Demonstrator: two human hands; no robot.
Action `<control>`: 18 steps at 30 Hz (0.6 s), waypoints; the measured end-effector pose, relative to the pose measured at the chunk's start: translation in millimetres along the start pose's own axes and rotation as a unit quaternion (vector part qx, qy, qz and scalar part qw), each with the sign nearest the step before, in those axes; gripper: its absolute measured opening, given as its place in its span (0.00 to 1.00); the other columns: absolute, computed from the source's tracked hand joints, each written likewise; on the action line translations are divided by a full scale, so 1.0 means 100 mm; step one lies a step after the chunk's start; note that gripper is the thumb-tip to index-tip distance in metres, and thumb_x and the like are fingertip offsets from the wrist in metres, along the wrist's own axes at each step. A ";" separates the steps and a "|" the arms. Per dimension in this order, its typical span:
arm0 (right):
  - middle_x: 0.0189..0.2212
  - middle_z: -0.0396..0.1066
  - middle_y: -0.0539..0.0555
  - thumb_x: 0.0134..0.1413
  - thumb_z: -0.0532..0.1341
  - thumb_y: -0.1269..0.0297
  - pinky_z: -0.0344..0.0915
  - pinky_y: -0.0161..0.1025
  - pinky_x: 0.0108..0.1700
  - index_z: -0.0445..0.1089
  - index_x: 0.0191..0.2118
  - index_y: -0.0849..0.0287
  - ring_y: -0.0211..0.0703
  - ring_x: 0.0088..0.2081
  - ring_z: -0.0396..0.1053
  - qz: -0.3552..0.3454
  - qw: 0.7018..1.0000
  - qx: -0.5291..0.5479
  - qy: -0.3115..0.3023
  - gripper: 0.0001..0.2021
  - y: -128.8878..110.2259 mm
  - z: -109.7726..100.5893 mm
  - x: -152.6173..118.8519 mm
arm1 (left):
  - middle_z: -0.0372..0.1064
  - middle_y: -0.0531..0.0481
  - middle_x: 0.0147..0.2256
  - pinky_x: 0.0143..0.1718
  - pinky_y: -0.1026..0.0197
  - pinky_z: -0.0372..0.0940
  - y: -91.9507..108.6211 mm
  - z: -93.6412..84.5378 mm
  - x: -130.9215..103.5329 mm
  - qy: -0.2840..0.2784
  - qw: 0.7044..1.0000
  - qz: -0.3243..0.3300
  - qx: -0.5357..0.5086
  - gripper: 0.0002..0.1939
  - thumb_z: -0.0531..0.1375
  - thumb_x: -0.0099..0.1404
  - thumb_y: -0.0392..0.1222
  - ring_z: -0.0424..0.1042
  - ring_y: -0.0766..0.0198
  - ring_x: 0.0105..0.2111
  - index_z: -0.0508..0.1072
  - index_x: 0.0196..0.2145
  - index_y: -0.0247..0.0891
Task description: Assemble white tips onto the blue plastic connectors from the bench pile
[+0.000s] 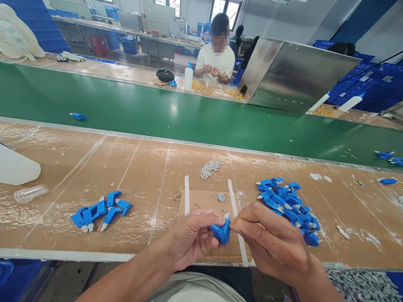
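Note:
My left hand (197, 235) grips a small blue plastic part (222, 233) with a white tip, held above the cardboard sheet (201, 201) at the front of the bench. Close against its right side, the thumb and forefinger of my right hand (273, 239) are pinched together; whatever may be between them is too small to make out. To the right lies a heap of similar blue parts (288, 205). A smaller group of blue parts (100, 211) rests on the left. Beyond the cardboard sits a little pile of grey pieces (210, 168).
A green conveyor belt (151, 105) runs behind the bench, carrying a few blue parts. At left are a white bottle (17, 165) and a clear tube (30, 193). Across the belt, a person (217, 63) handles small yellow pieces. A bin of grey pieces (362, 285) stands below right.

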State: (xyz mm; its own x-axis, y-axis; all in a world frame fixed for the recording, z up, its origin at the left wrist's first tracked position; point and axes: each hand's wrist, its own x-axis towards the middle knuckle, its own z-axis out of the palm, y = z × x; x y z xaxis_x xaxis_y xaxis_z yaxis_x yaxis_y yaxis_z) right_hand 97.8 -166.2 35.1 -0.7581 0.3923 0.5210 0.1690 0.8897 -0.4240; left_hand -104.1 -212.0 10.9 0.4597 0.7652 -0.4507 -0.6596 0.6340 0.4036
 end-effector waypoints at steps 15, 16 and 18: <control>0.29 0.75 0.52 0.50 0.70 0.80 0.66 0.38 0.32 0.79 0.33 0.57 0.39 0.30 0.71 0.124 0.943 0.308 0.026 0.10 0.22 0.01 0.06 | 0.70 0.50 0.24 0.22 0.72 0.68 0.01 0.00 -0.01 -0.044 0.992 0.009 0.118 0.11 0.68 0.58 0.41 0.70 0.72 0.20 0.71 0.29 0.32; 0.28 0.75 0.51 0.49 0.71 0.79 0.66 0.38 0.32 0.78 0.31 0.56 0.39 0.29 0.71 0.138 0.934 0.330 0.021 0.09 0.23 0.01 0.07 | 0.70 0.50 0.24 0.23 0.71 0.69 0.02 0.02 -0.01 -0.048 0.989 0.023 0.137 0.11 0.68 0.57 0.42 0.70 0.72 0.21 0.71 0.28 0.33; 0.27 0.74 0.50 0.47 0.73 0.77 0.65 0.38 0.32 0.78 0.28 0.56 0.39 0.29 0.70 0.165 0.914 0.369 0.010 0.08 0.26 0.00 0.09 | 0.71 0.50 0.24 0.24 0.69 0.69 0.04 0.04 -0.02 -0.058 0.980 0.048 0.182 0.13 0.68 0.58 0.44 0.70 0.70 0.21 0.70 0.30 0.33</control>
State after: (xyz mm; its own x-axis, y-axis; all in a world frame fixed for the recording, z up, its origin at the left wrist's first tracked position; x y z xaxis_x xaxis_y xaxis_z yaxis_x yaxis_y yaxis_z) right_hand 95.6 -139.9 28.5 -0.7291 0.6224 0.2846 -0.0906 0.3244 -0.9416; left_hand -105.4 -210.8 16.2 0.4843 0.8175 -0.3116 -0.4567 0.5401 0.7069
